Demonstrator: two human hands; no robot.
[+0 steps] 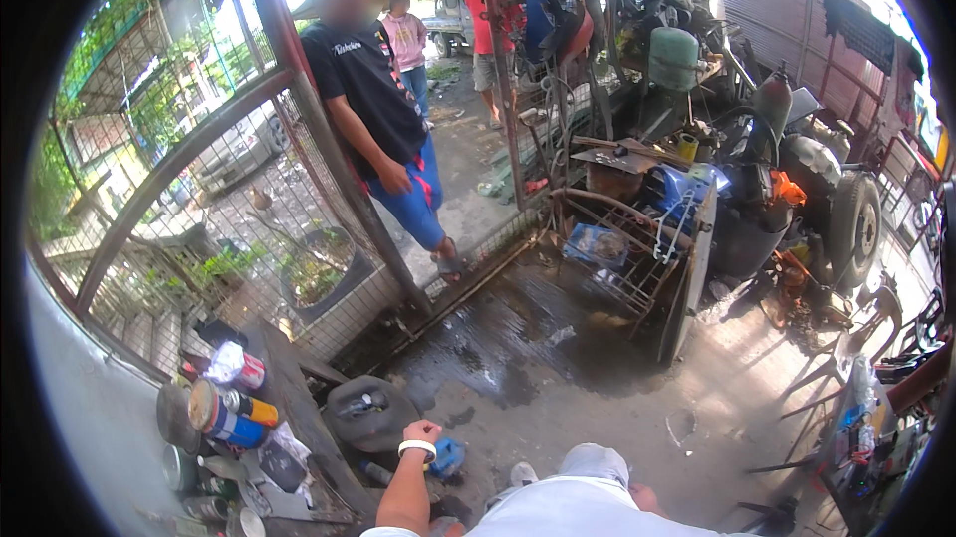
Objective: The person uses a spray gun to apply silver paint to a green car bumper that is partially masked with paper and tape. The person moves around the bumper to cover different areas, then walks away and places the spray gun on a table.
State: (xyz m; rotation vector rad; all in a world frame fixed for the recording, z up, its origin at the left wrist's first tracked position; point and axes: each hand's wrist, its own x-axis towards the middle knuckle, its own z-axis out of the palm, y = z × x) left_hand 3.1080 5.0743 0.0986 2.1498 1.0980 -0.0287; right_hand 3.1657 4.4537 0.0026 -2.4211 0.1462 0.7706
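My left hand [422, 430], with a white band [417, 450] at the wrist, is held out in front of me at lower centre. Its fingers look curled in, and I see nothing in them. Just to its left on the floor is a dark grey plastic container [349, 429] with something small and shiny in its hollow. A blue object [448, 457], too small to make out, sits close to the hand's right. Only a bit of my right hand [645, 497] shows beside my light-clad knee [597, 462]; its fingers are hidden.
Cans [237, 428] crowd a wooden bench [299, 418] at left. A person in a dark shirt [363, 89] steps through the mesh gate's opening; two people stand beyond. A rusty metal rack [622, 243], a leaning board [689, 278], a wheel [858, 230] and scrap fill the right.
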